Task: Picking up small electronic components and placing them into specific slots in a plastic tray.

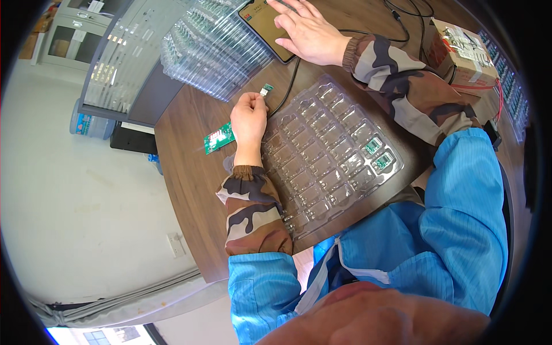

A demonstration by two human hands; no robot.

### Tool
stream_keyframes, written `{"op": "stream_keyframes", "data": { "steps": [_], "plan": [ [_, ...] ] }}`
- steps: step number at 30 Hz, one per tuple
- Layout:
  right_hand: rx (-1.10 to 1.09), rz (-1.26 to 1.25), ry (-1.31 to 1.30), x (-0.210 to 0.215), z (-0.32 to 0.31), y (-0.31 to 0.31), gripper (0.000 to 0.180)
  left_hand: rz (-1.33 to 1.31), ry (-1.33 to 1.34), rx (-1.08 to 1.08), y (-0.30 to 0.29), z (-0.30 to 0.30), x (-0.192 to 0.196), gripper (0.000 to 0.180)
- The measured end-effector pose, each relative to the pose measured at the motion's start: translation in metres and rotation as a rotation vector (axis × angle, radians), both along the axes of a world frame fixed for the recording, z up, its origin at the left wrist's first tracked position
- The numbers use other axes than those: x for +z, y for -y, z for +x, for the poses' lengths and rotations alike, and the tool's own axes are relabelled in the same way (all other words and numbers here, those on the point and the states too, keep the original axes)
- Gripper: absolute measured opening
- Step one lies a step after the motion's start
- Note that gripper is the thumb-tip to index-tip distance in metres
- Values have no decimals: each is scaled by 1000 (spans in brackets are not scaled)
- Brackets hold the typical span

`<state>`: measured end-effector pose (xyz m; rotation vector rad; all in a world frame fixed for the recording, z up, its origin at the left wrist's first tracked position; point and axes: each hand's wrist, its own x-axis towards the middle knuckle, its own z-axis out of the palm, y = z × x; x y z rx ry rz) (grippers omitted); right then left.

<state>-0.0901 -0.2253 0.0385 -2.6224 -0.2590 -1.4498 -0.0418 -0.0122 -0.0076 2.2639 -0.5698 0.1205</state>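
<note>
My left hand (250, 118) is closed, its fingertips pinching a small green circuit board (267, 89) with a pale part at its lower end. Beside that wrist lies a larger green circuit board (218, 138) with red and white parts, partly covered by the hand. My right hand (310, 35) is open, fingers stretched out over a phone (261, 26) with a lit screen. Between my forearms sits a clear plastic tray (313, 149) with rows of pockets. Two small green boards (378, 154) rest in pockets near its right edge.
A tall stack of clear trays (213, 52) filled with green boards stands at the far left, beside a grey partition (123, 57). A black cable (292, 86) runs from the phone toward my left hand. At the right is a cardboard box (464, 57) with red wires.
</note>
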Motion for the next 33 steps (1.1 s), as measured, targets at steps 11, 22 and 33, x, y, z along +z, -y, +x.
{"op": "stream_keyframes", "data": {
  "steps": [11, 22, 33],
  "plan": [
    [-39, 14, -134, 6, -13, 10, 30, -10, -4, -15, 0, 2, -3, 15],
    [-224, 135, -662, -10, -57, 59, 8, -14, 21, -56, 4, 4, -2, 16],
    [-42, 189, -486, -30, -69, 41, 14, -93, 55, -187, -9, 14, -8, 15]
  ]
}}
